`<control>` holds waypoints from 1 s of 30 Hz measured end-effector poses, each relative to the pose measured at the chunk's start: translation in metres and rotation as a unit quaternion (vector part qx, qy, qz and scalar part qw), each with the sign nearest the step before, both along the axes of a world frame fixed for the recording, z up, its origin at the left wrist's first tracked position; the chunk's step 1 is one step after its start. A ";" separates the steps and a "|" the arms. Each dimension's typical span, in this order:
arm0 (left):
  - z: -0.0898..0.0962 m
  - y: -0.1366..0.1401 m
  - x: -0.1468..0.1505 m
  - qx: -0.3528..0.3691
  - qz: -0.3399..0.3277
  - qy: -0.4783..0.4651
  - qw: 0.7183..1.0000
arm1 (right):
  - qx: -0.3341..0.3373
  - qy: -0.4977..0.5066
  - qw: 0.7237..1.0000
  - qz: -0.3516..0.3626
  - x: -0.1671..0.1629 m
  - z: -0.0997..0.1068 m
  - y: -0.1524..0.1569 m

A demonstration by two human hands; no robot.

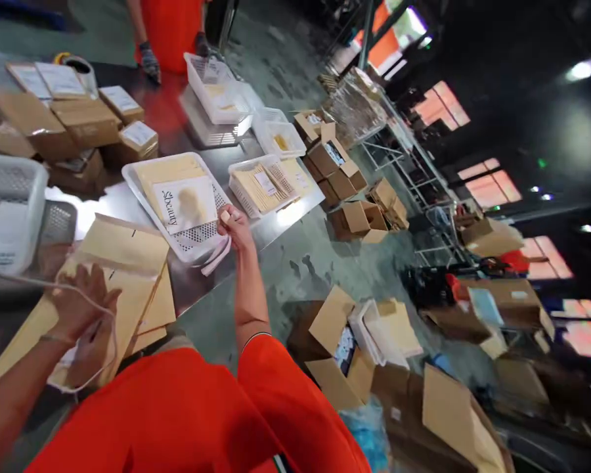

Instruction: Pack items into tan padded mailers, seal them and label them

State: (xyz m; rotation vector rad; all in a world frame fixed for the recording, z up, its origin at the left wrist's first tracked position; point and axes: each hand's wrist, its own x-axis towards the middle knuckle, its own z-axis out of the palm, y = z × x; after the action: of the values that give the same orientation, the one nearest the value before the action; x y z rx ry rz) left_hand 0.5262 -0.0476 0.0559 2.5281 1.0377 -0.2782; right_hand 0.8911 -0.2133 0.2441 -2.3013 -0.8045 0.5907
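My left hand [83,299] lies over a stack of yellowish padded envelopes [123,246] at the lower left, its fingers bent a little and apart. A thin white cable [109,314] runs across that hand. My right hand [235,226] is closed in a pinch at the near right end of a white perforated basket [190,253]. A pale narrow strip [217,255] hangs from its fingers. Beside the fingertips, a white packet printed "beauty" [190,203] rests on more padded envelopes [165,167] in the basket. Whether my fingers touch the packet is unclear.
Across the metal table [197,286], a gloved co-worker's hand [150,62] is near stacked baskets [217,92]. Sealed cartons [83,121] are piled left, with a tape roll [79,64] behind. Another basket [263,187] holds envelopes. Open cartons [342,355] stand on the floor to the right.
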 end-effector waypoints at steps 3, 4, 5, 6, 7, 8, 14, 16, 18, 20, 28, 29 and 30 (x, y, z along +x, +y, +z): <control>0.000 -0.014 0.004 -0.036 -0.013 -0.053 0.998 | -0.145 -0.081 0.975 0.144 -0.025 -0.017 0.012; 0.000 -0.016 0.005 -0.050 -0.002 -0.056 0.997 | -0.191 -0.100 0.955 0.204 -0.043 -0.030 0.025; -0.001 -0.017 0.006 -0.064 0.008 -0.057 0.996 | -0.228 -0.113 0.932 0.257 -0.064 -0.045 0.039; -0.001 -0.018 0.006 -0.074 0.023 -0.057 0.995 | -0.255 -0.120 0.911 0.300 -0.085 -0.060 0.054; -0.002 -0.019 0.007 -0.083 0.036 -0.057 0.994 | -0.270 -0.122 0.895 0.332 -0.105 -0.075 0.068; -0.002 -0.019 0.007 -0.090 0.043 -0.059 0.993 | -0.276 -0.122 0.886 0.353 -0.122 -0.088 0.081; -0.004 -0.024 0.005 -0.088 0.062 -0.064 0.992 | -0.307 -0.125 0.859 0.391 -0.146 -0.132 0.113; -0.005 -0.025 0.005 -0.087 0.068 -0.073 0.991 | -0.312 -0.124 0.850 0.405 -0.143 -0.140 0.110; -0.005 -0.027 0.006 -0.095 0.074 -0.088 0.989 | -0.306 -0.122 0.845 0.422 -0.147 -0.146 0.105; -0.004 -0.028 0.007 -0.102 0.097 -0.092 0.986 | -0.287 -0.119 0.843 0.440 -0.159 -0.153 0.097; -0.001 -0.015 0.007 -0.058 0.091 -0.081 0.991 | -0.262 -0.091 0.863 0.422 -0.216 -0.178 0.050; -0.004 -0.010 0.006 -0.060 0.066 -0.068 0.994 | -0.258 -0.086 0.866 0.420 -0.215 -0.181 0.046; -0.007 -0.005 0.006 -0.063 0.055 -0.054 0.995 | -0.251 -0.078 0.869 0.419 -0.214 -0.185 0.043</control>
State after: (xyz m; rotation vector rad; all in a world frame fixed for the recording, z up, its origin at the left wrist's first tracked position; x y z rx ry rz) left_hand 0.5325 -0.0528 0.0488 2.3387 1.0767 -0.1672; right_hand 0.6773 -0.1706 0.0596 -2.3809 -1.9629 1.0926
